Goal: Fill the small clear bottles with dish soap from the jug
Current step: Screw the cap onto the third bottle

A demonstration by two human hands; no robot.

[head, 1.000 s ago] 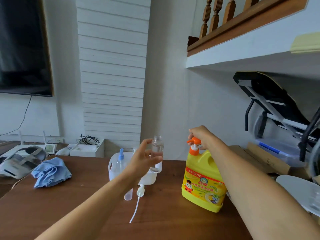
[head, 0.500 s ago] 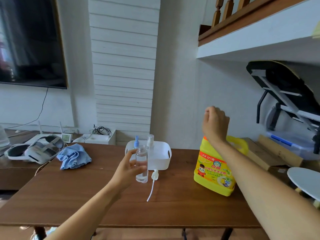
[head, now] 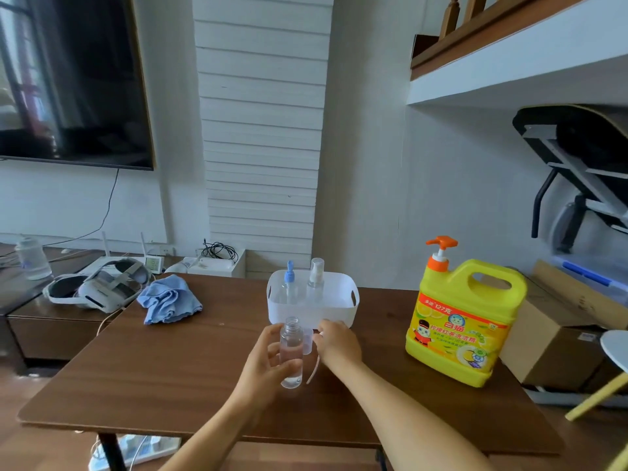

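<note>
My left hand (head: 263, 363) grips a small clear bottle (head: 291, 350), uncapped and upright, just above the wooden table (head: 163, 365). Just right of it, my right hand (head: 338, 343) has its fingers curled over the head of a white spray pump (head: 320, 333), whose thin tube (head: 312, 371) trails on the table. A small clear cap (head: 308, 341) lies between the bottle and that hand. The yellow dish soap jug (head: 462, 321) with an orange pump (head: 441, 250) stands at the right, untouched. Two more small bottles, one blue-topped (head: 289, 283) and one clear-topped (head: 316, 277), stand in a white basket (head: 339, 312).
A crumpled blue cloth (head: 170, 299) lies at the table's back left. A white headset (head: 98, 287) rests on the low cabinet to the left. Cardboard boxes (head: 557, 338) stand right of the jug, beyond the table edge.
My right hand left the jug's pump and came down to the spray pump on the table. My left hand lowered the clear bottle toward the table's middle.
</note>
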